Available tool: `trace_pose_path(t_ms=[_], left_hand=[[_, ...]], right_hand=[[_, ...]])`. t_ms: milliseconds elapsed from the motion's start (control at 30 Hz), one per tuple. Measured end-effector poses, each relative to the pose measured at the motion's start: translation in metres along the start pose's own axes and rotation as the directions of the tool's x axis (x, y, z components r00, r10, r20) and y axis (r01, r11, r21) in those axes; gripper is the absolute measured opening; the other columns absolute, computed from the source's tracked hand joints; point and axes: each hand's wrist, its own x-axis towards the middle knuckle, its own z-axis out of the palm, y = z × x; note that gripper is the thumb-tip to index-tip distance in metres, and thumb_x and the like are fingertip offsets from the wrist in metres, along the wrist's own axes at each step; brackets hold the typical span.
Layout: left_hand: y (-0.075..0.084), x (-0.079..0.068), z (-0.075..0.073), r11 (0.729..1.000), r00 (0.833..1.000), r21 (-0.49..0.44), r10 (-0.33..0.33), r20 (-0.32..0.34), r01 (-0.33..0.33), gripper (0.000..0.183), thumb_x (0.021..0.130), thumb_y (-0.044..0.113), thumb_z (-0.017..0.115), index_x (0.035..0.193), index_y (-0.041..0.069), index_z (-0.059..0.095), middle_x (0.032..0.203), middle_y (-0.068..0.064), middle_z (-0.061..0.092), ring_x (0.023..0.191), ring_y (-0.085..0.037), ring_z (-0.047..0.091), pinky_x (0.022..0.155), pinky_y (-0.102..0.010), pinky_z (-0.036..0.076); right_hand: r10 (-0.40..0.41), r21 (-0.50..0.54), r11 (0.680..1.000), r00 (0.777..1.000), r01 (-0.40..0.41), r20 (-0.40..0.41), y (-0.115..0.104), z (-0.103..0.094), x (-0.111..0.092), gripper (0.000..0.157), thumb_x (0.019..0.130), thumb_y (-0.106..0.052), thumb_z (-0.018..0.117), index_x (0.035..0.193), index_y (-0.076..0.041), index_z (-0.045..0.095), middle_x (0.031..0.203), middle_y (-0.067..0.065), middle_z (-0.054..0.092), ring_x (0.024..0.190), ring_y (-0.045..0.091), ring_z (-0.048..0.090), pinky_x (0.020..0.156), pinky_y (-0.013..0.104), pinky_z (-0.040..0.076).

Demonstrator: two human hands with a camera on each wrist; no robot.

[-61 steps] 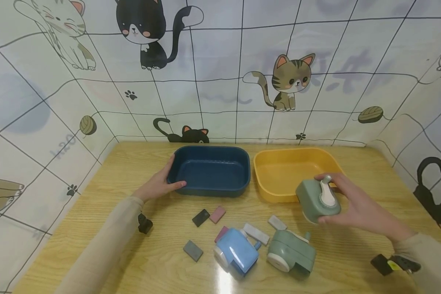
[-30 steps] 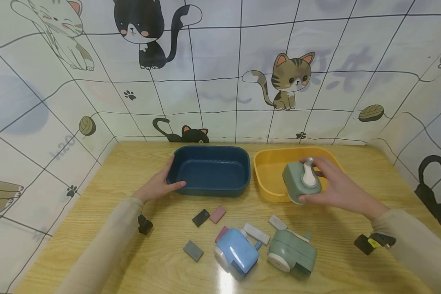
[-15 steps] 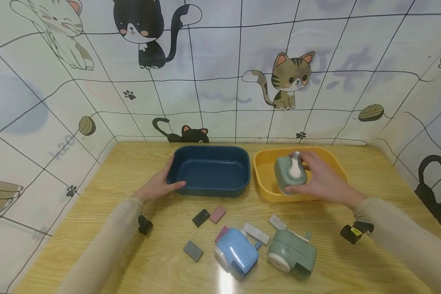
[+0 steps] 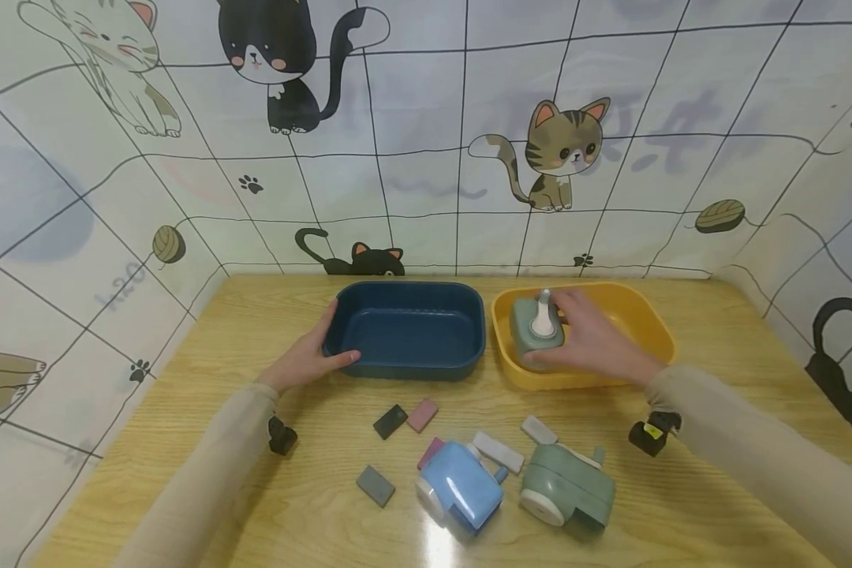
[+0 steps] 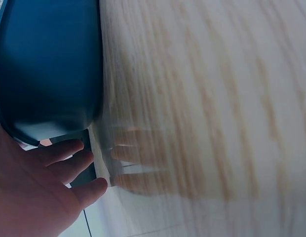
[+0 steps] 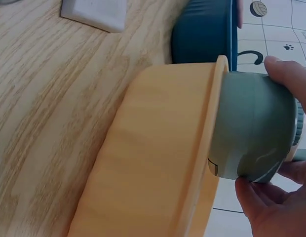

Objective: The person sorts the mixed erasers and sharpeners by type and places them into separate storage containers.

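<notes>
My right hand (image 4: 592, 335) grips a green hand-crank pencil sharpener (image 4: 528, 319) with a white crank on its top face. The sharpener is over the left end of the yellow bin (image 4: 653, 331), partly below rim level in the head view. In the right wrist view, the sharpener's green body (image 6: 254, 123) shows beyond the bin's rim; its underside is hidden. My left hand (image 4: 305, 355) holds the left end of the navy bin (image 4: 412, 371), thumb at the front rim, fingers along the side. A blue sharpener (image 4: 461, 485) and another green sharpener (image 4: 568, 485) lie in front.
Several small rectangular blocks lie on the wooden table (image 4: 255, 489): a black one (image 4: 390, 421), a pink one (image 4: 422, 415), a grey one (image 4: 375, 486) and white ones near the sharpeners. Behind the bins stands a cat-print backdrop (image 4: 426, 181).
My right hand has carried the green sharpener leftward from the yellow bin's front right corner to over its left end, and lower. My left hand has stayed on the navy bin.
</notes>
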Motion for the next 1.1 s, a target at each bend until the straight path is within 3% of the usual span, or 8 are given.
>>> trace_pose_path(t_ms=[233,533,1100], left_hand=[[0.001,0.0,0.0,1.0,1.0,-0.006,-0.003,-0.002,0.003,0.104,0.089,0.048,0.066,0.156,0.017,-0.008,0.16,-0.017,0.001,0.141,-0.042,0.016,0.111,-0.055,0.019],[0.002,0.0,0.0,1.0,1.0,-0.011,-0.012,0.001,0.012,0.104,0.089,0.048,0.066,0.156,0.017,-0.008,0.159,-0.017,0.002,0.141,-0.042,0.017,0.111,-0.055,0.019],[0.0,0.0,0.001,1.0,1.0,-0.019,-0.011,0.001,0.011,0.105,0.088,0.049,0.066,0.156,0.019,-0.008,0.16,-0.015,0.001,0.142,-0.04,0.014,0.111,-0.055,0.018]], right_hand=[[0.019,0.017,1.0,0.999,-0.02,0.043,-0.001,0.008,0.003,0.098,0.07,-0.049,0.083,0.14,0.002,0.038,0.13,0.018,0.043,0.109,0.032,0.047,0.084,0.045,0.048],[0.016,-0.013,1.0,1.0,-0.016,0.025,0.0,0.022,0.009,0.098,0.071,-0.044,0.083,0.14,0.009,0.038,0.131,0.027,0.043,0.103,0.036,0.05,0.082,0.047,0.049],[0.042,-0.019,0.999,0.999,-0.041,0.033,-0.005,0.03,0.025,0.103,0.073,-0.048,0.081,0.143,0.009,0.033,0.139,0.029,0.036,0.111,0.037,0.046,0.089,0.05,0.046]])
